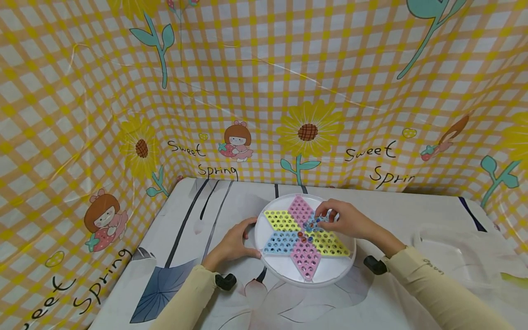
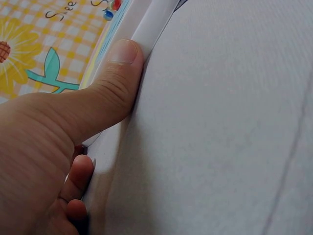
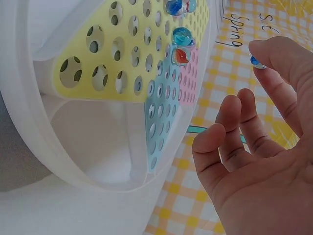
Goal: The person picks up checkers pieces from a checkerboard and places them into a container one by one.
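Observation:
A round white Chinese checkers board (image 1: 276, 266) with pink, yellow and blue perforated points lies on the table. My left hand (image 1: 233, 243) grips its left edge, thumb (image 2: 115, 78) along the rim and other fingers lower down its side. Over the blue point at the board's right, my right hand (image 1: 348, 221) pinches a blue-and-clear marble (image 3: 256, 62) between thumb and index finger; its other fingers are loosely bent. Several glass marbles sit around the board's middle, among them a red one (image 3: 180, 55) and a teal one (image 3: 182, 36).
A clear plastic tray (image 1: 447, 256) rests on the table to the right. The table (image 1: 231, 302) wears a pale flower-printed cover. A yellow checked cloth (image 1: 264, 87) with sunflowers hangs behind the table and along its left side.

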Available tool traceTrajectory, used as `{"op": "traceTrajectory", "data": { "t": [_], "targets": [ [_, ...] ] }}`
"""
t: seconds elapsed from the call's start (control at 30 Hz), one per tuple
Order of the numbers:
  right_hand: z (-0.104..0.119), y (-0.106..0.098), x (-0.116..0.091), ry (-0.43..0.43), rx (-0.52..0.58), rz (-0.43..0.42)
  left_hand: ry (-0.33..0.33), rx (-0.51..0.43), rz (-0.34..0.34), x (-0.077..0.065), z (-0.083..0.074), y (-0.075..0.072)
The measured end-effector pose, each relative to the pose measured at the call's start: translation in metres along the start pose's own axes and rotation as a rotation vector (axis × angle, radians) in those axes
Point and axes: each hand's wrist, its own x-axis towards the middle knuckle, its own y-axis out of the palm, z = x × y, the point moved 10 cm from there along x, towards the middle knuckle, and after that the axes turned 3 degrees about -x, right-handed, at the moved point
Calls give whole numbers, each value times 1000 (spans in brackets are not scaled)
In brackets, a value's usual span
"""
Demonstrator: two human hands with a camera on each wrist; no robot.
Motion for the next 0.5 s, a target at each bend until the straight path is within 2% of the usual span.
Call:
{"op": "traceTrajectory", "data": {
  "t": [0.5],
  "targets": [
    [-1,-17,-14,4,-27,-77,-4,15,0,0,1,0]
  ]
}}
